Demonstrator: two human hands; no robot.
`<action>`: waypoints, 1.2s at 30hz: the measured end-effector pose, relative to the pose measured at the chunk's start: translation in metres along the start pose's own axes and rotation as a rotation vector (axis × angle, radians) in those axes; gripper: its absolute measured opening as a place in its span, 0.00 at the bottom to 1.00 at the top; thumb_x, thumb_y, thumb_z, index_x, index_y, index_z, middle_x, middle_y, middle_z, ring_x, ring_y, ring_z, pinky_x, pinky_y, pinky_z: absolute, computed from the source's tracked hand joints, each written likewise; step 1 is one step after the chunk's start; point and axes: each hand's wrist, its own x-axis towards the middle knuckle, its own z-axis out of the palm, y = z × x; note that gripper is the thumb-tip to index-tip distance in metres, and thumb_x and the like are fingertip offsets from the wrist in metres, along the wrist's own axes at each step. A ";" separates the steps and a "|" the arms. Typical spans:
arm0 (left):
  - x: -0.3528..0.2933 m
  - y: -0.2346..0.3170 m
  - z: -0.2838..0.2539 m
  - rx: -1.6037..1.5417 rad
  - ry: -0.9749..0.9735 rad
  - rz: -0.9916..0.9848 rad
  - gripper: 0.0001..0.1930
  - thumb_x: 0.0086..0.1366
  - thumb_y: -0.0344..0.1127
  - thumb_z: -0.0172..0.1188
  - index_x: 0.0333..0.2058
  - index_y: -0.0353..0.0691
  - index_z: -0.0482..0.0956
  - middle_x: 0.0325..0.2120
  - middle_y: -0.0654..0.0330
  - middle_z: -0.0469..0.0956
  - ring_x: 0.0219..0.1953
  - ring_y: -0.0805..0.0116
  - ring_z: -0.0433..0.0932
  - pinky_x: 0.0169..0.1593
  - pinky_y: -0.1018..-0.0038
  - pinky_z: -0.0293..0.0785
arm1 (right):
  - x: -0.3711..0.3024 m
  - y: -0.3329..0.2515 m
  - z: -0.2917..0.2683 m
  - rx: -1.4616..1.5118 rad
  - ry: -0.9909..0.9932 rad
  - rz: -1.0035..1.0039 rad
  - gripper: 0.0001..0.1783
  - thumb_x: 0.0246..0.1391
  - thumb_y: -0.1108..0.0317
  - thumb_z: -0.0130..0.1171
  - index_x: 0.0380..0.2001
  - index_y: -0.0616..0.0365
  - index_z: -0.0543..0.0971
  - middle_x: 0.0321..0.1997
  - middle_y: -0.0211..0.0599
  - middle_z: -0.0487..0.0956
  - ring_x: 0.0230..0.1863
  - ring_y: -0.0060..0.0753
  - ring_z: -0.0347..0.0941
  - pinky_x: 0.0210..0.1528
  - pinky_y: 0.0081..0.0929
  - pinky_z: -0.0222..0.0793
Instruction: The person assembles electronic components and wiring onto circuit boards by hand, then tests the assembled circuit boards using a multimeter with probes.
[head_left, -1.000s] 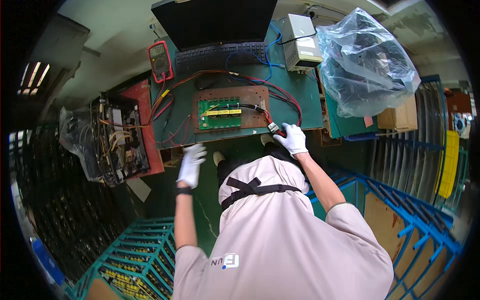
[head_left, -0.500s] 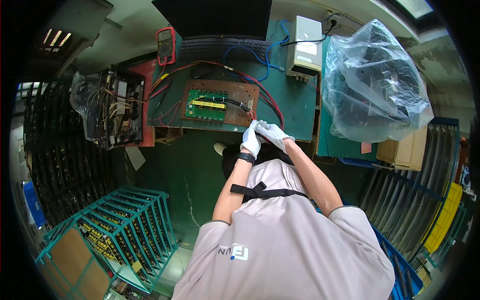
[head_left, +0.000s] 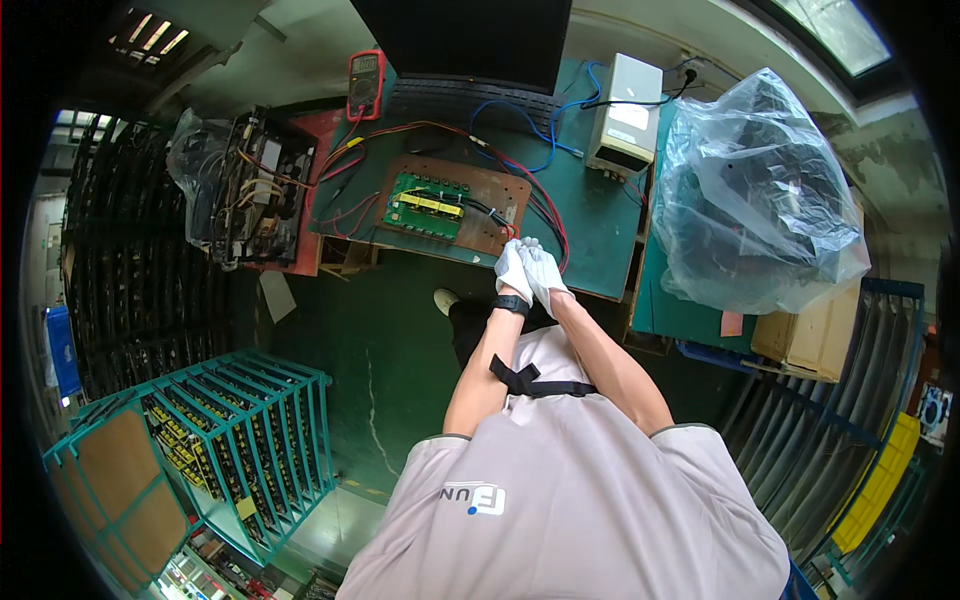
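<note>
White cotton-gloved left hand (head_left: pixel 512 270) and right hand (head_left: pixel 545 268) pressed together, finger grip cannot be told, red and black wires (head_left: pixel 545 215) at 12 o'clock, rectangular green circuit board (head_left: pixel 425 205) on brown wooden panel (head_left: pixel 490 200) at 10 o'clock, green worktop (head_left: pixel 590 230)

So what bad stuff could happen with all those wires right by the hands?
1. Both gloved hands, left hand and right hand, meet at the red and black wires beside the green circuit board; a tug might pull a lead loose.
2. The board's brown base plate lies near the bench edge and might get nudged off.
</note>
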 end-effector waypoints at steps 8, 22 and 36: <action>0.017 -0.005 -0.023 -0.038 0.006 0.039 0.12 0.73 0.41 0.48 0.37 0.40 0.76 0.32 0.56 0.82 0.35 0.59 0.81 0.44 0.66 0.80 | -0.023 -0.044 -0.041 0.051 -0.019 -0.037 0.17 0.67 0.63 0.41 0.40 0.62 0.78 0.41 0.50 0.80 0.44 0.50 0.79 0.45 0.41 0.75; 0.000 -0.025 -0.008 -0.061 0.061 -0.015 0.17 0.72 0.53 0.50 0.37 0.46 0.78 0.34 0.59 0.84 0.34 0.59 0.82 0.43 0.64 0.78 | -0.040 -0.049 -0.110 0.523 -0.190 0.293 0.20 0.68 0.58 0.50 0.47 0.62 0.82 0.44 0.41 0.85 0.44 0.33 0.80 0.49 0.29 0.73; -0.082 0.089 -0.125 -0.023 0.142 -0.107 0.57 0.55 0.84 0.48 0.66 0.38 0.64 0.63 0.52 0.70 0.63 0.53 0.70 0.65 0.53 0.67 | 0.080 -0.166 -0.070 -0.268 0.308 -0.633 0.39 0.45 0.50 0.75 0.56 0.59 0.74 0.50 0.48 0.79 0.50 0.51 0.75 0.52 0.46 0.71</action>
